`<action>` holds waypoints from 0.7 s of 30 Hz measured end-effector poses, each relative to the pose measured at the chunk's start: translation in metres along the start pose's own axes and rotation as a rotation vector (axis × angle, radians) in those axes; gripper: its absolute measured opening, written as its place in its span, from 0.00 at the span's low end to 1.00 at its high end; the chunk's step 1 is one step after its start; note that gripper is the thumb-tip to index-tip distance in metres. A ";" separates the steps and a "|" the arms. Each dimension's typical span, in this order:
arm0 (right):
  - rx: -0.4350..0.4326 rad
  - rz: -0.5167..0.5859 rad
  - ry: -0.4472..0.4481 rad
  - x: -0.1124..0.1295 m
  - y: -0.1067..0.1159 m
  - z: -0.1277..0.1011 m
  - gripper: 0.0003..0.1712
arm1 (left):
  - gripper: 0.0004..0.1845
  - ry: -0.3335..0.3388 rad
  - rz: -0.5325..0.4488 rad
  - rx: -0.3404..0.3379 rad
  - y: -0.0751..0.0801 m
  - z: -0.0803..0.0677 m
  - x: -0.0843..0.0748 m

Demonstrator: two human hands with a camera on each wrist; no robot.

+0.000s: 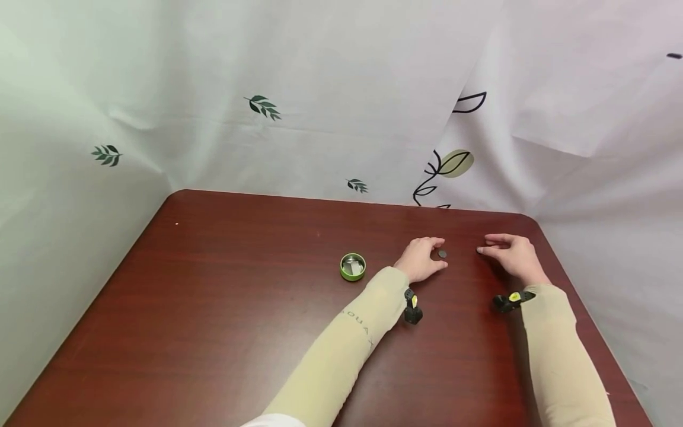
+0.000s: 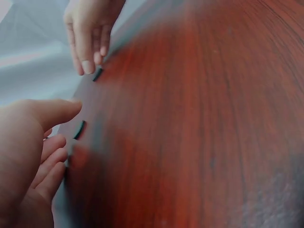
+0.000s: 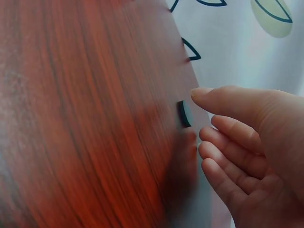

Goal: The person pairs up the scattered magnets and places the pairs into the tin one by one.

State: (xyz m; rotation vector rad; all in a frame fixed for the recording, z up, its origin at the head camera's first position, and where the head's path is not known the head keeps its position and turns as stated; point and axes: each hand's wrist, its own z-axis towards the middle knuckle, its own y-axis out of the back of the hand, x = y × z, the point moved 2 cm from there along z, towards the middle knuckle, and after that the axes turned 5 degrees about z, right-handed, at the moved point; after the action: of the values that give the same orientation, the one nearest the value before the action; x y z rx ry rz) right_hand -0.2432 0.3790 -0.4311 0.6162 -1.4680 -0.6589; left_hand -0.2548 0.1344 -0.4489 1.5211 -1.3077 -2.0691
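I see one small dark disc point(image 1: 442, 254) flat on the table point(image 1: 213, 308), between my left hand's point(image 1: 421, 260) loose thumb and fingers, untouched. A second disc point(image 1: 478, 251) sits at my right hand's point(image 1: 511, 254) relaxed fingertips. A green tin point(image 1: 353, 267) lies left, apart.

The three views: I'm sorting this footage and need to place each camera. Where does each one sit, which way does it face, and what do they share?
Head: worn high, looking forward and down at the table; shows both sleeves, left hand, right hand, green tin.
Left wrist: low by the left hand, looking across the tabletop to the right hand, with two dark discs, near and far.
Right wrist: low by the right hand, facing one disc and the curtain.
Shared: the discs and tabletop.
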 end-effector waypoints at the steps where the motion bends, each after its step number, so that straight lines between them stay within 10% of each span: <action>1: 0.002 0.002 -0.002 0.000 -0.001 0.000 0.32 | 0.30 0.003 0.000 0.003 -0.001 0.000 0.000; 21: -0.017 -0.039 -0.005 0.001 -0.003 -0.004 0.22 | 0.11 -0.032 0.389 0.017 -0.006 0.003 -0.016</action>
State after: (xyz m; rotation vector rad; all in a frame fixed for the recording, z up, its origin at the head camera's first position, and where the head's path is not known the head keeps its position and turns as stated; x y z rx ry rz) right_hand -0.2395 0.3763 -0.4322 0.6320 -1.4567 -0.7032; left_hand -0.2492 0.1497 -0.4430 1.1316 -1.4962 -1.8434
